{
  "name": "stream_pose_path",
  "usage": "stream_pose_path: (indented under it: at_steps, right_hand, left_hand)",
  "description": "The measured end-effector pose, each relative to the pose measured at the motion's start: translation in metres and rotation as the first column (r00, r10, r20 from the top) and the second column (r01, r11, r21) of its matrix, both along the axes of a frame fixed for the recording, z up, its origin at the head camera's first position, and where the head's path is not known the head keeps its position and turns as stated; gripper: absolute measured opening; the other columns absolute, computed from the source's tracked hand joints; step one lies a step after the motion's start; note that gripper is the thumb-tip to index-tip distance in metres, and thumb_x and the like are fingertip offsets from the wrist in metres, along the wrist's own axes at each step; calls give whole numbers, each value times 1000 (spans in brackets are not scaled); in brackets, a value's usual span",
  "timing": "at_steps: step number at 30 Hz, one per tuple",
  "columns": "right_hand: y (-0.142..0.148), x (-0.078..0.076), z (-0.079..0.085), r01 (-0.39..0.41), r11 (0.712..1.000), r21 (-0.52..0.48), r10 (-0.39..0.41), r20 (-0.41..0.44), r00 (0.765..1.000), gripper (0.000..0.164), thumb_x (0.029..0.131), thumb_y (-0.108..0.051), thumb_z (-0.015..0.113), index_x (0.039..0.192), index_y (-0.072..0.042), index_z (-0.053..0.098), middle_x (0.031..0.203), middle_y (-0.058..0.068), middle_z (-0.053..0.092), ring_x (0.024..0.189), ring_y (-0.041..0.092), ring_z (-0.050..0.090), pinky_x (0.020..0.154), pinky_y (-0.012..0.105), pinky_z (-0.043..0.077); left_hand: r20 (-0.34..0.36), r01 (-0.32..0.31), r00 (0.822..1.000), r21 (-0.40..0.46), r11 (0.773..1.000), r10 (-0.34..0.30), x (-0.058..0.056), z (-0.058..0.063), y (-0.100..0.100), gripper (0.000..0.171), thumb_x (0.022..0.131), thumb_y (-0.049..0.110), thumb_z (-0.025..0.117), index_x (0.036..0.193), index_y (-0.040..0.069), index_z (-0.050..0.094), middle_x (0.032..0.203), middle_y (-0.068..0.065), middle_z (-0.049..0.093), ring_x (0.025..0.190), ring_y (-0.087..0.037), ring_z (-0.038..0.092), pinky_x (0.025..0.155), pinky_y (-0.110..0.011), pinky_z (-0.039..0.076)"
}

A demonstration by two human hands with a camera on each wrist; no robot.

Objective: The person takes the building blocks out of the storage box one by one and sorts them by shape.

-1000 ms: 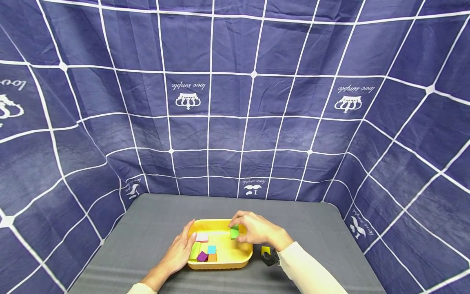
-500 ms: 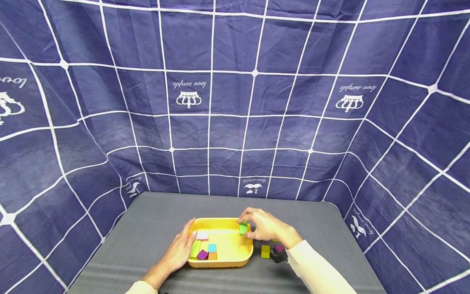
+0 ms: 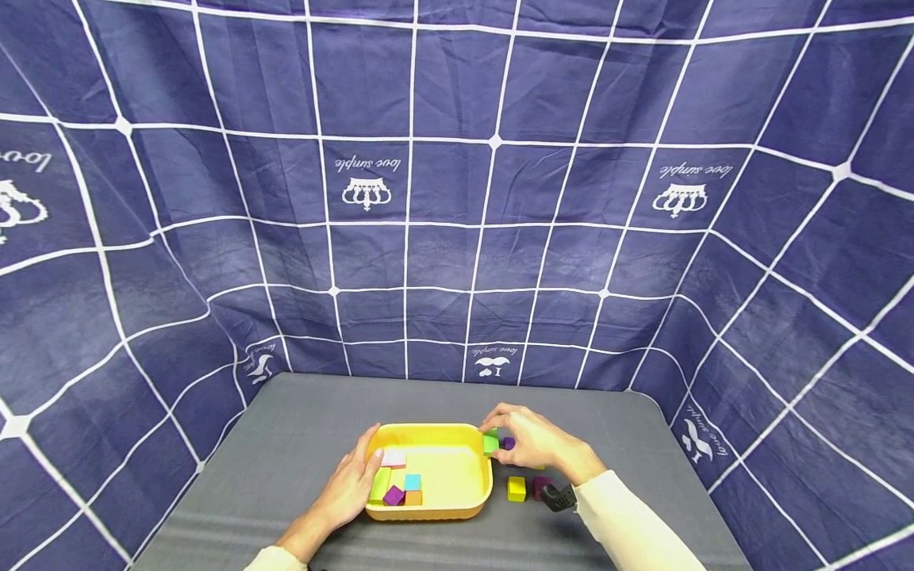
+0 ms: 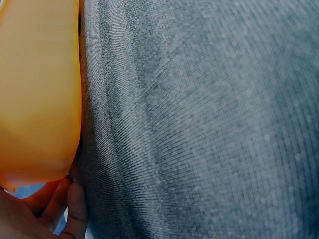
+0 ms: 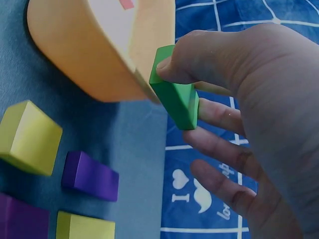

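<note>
A yellow plastic tray (image 3: 428,515) sits on the grey surface, with several blocks inside it. My left hand (image 3: 350,482) holds the tray's left end, thumb over the rim and fingers along the outer wall. In the left wrist view its fingertips (image 4: 77,201) show at the tray's corner. Between the thumb and fingers of my right hand (image 3: 531,438) a green rectangular block (image 5: 177,99) is pinched, at the level of the tray's right rim. Inside, toward the left, lie white-pink (image 3: 393,457), lime (image 3: 380,485), blue (image 3: 412,481), purple (image 3: 393,496) and orange (image 3: 413,498) blocks.
Right of the tray lie a yellow block (image 3: 516,488), a magenta-purple block (image 3: 541,485), a purple block (image 5: 89,177) and another yellow block (image 5: 85,226) partly under the right hand. A dark blue grid-patterned cloth (image 3: 457,262) hangs around the back and sides.
My right hand has carried the green block rightward, from over the tray's inside to its right rim. More blocks beside the tray have come into sight. The left hand has stayed in place.
</note>
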State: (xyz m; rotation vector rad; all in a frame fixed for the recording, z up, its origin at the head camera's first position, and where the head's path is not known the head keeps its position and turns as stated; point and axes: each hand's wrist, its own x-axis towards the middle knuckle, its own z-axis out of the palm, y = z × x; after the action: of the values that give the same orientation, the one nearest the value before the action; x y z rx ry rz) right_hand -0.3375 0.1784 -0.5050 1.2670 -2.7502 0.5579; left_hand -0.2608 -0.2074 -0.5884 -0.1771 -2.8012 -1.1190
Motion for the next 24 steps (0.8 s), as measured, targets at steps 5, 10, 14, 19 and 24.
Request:
stream_pose_path:
  at_steps: [5,10,14,19,24]
  right_hand:
    - [11,1,-1,11,1000,-7,-11,-5,1000,44,92,-12,89,135,-10,86,133,1,81,126,25,79,113,48,66]
    - [23,1,-1,40,999,-7,-39,10,999,45,91,-10,90,136,-12,86,133,-1,80,127,25,79,112,49,65]
    - [31,0,-2,55,998,-19,-55,5,998,46,89,-8,90,135,-16,87,132,-2,80,126,25,79,112,49,65]
    - [41,-2,-5,58,998,-25,-58,-20,998,45,89,-7,89,133,-13,86,131,1,81,125,27,79,111,49,65]
    - [50,-3,-8,71,997,-27,-72,-30,997,44,89,-6,88,133,-12,86,130,3,81,123,28,80,110,51,66]
  left_hand:
    - [7,5,1000,14,1000,-5,0,-1,1,58,127,33,46,180,12,38,179,-26,53,162,-55,55,135,-77,36]
    - [19,12,1000,20,1000,-12,0,0,1,59,128,33,45,181,10,36,180,-28,51,165,-54,51,140,-78,27]
    - [19,12,1000,22,1000,-12,-1,1,0,59,127,33,46,181,10,35,180,-27,51,165,-53,52,140,-77,28]
    - [11,15,1000,26,1000,-15,0,1,0,59,127,33,46,181,10,36,179,-27,52,164,-52,53,139,-76,30]
    - [17,10,1000,19,1000,-10,0,0,0,59,127,35,46,181,12,36,179,-27,52,164,-53,53,139,-77,30]
